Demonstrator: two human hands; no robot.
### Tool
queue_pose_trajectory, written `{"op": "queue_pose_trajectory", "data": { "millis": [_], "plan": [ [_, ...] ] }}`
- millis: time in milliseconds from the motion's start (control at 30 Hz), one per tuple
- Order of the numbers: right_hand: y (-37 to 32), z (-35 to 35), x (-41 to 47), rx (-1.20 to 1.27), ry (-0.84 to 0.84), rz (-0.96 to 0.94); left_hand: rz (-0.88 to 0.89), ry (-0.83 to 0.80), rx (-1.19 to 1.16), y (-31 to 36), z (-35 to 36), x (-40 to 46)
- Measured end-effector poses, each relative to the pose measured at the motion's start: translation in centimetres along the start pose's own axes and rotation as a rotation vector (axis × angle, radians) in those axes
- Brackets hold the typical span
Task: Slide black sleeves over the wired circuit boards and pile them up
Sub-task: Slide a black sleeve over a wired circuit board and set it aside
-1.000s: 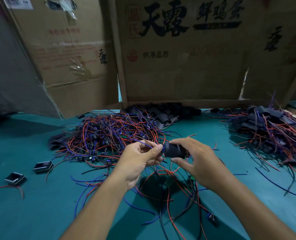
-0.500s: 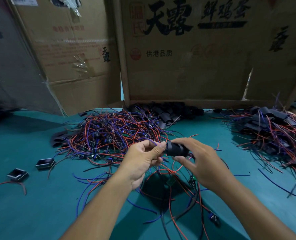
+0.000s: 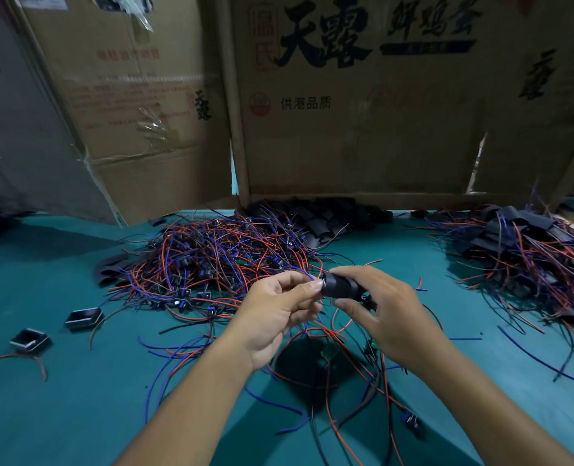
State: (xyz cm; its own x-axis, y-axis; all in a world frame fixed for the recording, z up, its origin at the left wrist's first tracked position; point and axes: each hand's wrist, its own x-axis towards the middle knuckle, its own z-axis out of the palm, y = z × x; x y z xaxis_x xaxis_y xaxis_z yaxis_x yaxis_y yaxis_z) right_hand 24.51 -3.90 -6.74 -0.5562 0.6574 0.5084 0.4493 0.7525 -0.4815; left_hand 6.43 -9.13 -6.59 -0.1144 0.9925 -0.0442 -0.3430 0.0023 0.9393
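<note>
Sleeve (image 3: 341,286) looked light, floppy: right hand (image 3: 384,312) pinched its middle; left hand (image 3: 279,307) pinched the wires at its mouth.

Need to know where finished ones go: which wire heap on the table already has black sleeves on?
The wire heap at the right edge: flat black sleeves lie all through it. The big central tangle of red and blue wires shows bare boards.

I sit at a teal table (image 3: 60,415) in dim light. Along its far edge stands a cardboard box (image 3: 363,129) with black printed characters; left of it leans a second, taped carton (image 3: 137,95).
</note>
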Motion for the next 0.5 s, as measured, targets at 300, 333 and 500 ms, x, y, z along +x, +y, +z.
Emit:
{"op": "queue_pose_trajectory", "data": {
  "millis": [300,333,500],
  "plan": [
    [-0.6,0.6,-0.1,-0.033,-0.064,-0.019,-0.132,0.0,-0.122,-0.6,0.5,0.1],
    [-0.6,0.7,-0.2,-0.039,-0.069,-0.022,-0.155,0.003,-0.14,-0.7,0.6,0.0],
    [-0.2,1.1,-0.3,-0.104,-0.083,-0.045,-0.254,0.046,-0.183,-1.1,0.9,0.0]
  ]
}}
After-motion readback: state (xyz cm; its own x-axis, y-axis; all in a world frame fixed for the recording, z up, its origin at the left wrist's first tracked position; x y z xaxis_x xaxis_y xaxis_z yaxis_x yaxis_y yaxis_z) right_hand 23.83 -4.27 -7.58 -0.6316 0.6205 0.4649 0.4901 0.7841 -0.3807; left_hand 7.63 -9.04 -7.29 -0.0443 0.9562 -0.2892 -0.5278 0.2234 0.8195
